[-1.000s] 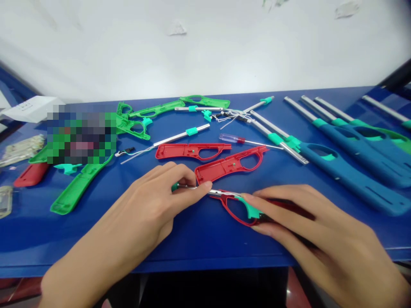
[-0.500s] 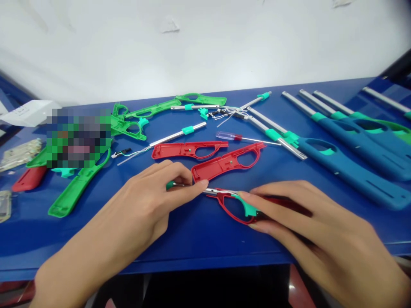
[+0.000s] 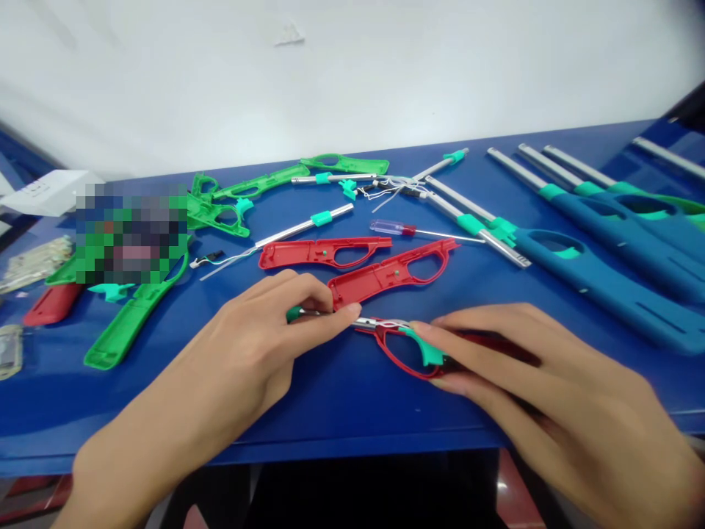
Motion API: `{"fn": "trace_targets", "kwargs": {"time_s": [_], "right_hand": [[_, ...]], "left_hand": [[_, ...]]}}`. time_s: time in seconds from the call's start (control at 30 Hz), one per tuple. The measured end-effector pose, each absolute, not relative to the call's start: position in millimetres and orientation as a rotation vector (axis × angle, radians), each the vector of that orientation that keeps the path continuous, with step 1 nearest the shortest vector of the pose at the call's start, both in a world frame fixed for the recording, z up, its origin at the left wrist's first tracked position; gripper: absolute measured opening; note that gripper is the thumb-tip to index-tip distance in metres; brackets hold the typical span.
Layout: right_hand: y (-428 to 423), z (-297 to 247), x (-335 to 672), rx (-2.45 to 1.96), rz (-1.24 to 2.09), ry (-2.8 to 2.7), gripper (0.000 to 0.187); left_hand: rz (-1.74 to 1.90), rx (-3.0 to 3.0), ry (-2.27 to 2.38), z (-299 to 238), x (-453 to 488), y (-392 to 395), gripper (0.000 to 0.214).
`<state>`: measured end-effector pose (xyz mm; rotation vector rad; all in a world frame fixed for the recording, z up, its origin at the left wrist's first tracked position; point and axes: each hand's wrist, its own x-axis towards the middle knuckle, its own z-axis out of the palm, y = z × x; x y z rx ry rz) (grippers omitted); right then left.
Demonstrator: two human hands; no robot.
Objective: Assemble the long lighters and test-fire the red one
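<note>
Where the near edge of the blue table (image 3: 341, 411) runs across the view, both forearms enter from below and meet at its middle.

**Hand pose**
- The left hand (image 3: 258, 345) lies palm down, wrist low, fingers curled. Thumb and forefinger are pinched on a metal tube (image 3: 363, 322), close to its green end collar.
- The right hand (image 3: 529, 375) lies flatter, with its fingers stretched out to the left. Fingers above and thumb below grip the handle of a red shell (image 3: 393, 356), pressing it onto the table. The forefinger tip touches the teal trigger (image 3: 425, 353) seated in the shell.
- The tube lies level and runs from the left hand's pinch into the front end of the gripped shell. This assembly rests on the table between the two hands, near the front edge.

**Part count**
- Red shells lying free: two (image 3: 324, 253) (image 3: 391, 273), side by side just behind the hands.
- Screwdriver (image 3: 393, 228): one, with a clear handle, behind the free shells.
- Loose tubes with teal collars: at least three, the nearest one (image 3: 308, 228) lying left of the screwdriver.
- Blue lighters (image 3: 584, 272): at least three, laid side by side at the right. The edge of the picture cuts off further ones.
- Green shells (image 3: 126, 323): several at the left. A blurred patch covers part of them, so the number cannot be told.
</note>
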<state>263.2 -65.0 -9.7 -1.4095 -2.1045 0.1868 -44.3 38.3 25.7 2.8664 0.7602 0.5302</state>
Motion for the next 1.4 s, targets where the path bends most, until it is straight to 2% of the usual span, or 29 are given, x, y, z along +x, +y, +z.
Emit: {"fn": "trace_targets", "kwargs": {"time_s": [0.43,0.63,0.87,1.0,1.17,1.4], "right_hand": [[-62.9,-9.5,260.1,-1.343,0.078,-2.156,0.032],[-65.0,-9.6,260.6,-1.368,0.071,-2.141,0.025],[-64.7,-11.8,261.8,-1.337,0.059,-2.155,0.026],[-63.9,-14.1,262.2,-1.376,0.081,-2.132,0.030],[-64.6,-13.7,262.5,-1.423,0.114,-2.063,0.053],[-67.2,-10.4,263.1,-1.342,0.100,-2.095,0.040]], "left_hand": [[0.573,3.040,0.753,14.1,-42.9,34.2,0.051],[0.453,3.209,0.642,25.8,-37.5,37.2,0.044],[0.482,3.259,0.621,29.9,-34.3,33.0,0.042],[0.545,3.075,0.696,27.1,-34.3,29.0,0.037],[0.789,2.799,0.807,22.8,-26.1,27.9,0.023],[0.811,2.486,0.941,25.5,-19.7,28.9,0.016]]}}
